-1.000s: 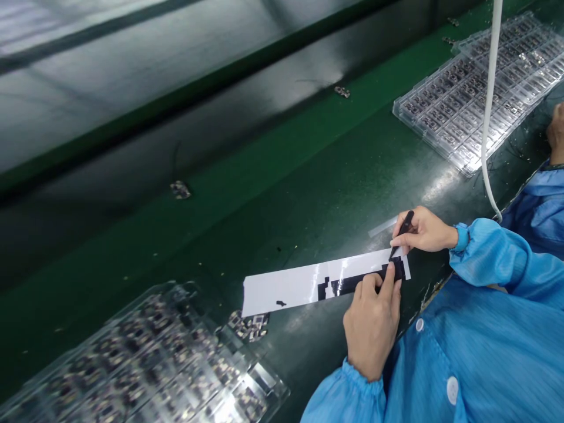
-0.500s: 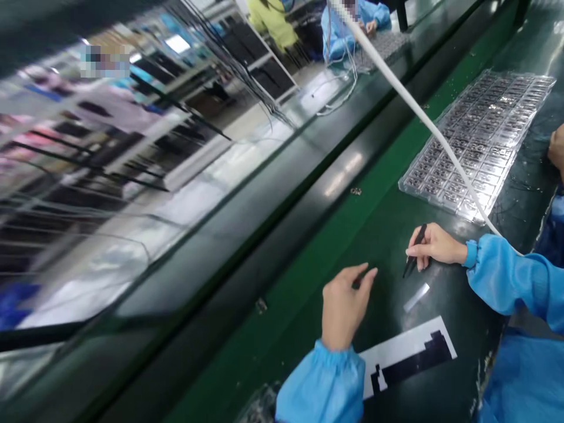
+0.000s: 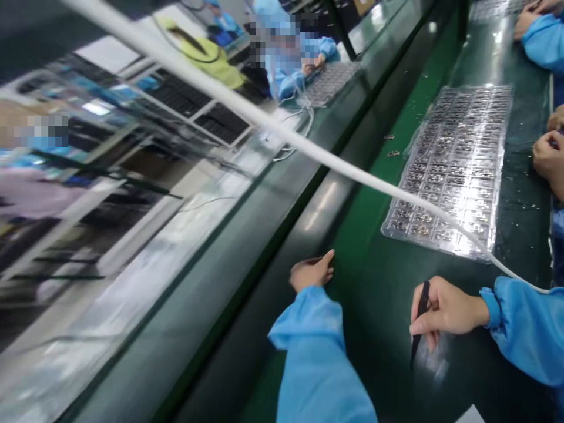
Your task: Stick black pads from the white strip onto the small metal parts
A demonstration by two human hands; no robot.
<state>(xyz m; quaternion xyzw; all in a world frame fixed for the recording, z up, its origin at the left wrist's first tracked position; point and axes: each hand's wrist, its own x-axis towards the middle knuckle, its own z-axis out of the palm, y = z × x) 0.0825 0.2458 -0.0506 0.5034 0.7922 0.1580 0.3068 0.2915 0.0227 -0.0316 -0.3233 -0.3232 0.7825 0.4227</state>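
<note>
Tweezers low over the bench, left arm stretched toward its far edge.
The right hand (image 3: 445, 308) pinches black tweezers (image 3: 423, 298), tip down, just off the tray's (image 3: 423, 239) near edge; the left hand (image 3: 311, 275) is at the bench's (image 3: 484, 376) far edge by the dark belt (image 3: 315, 214), thumb side up (whether its fingers hold anything, I cannot tell). A white sheet's corner (image 3: 470, 416) shows nearer the wearer; a white cable (image 3: 352, 170) crosses above the tray.

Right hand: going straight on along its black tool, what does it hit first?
Probably the green tabletop below the tip of the black tool in the right hand. Depth unclear: the tip may already touch.
</note>
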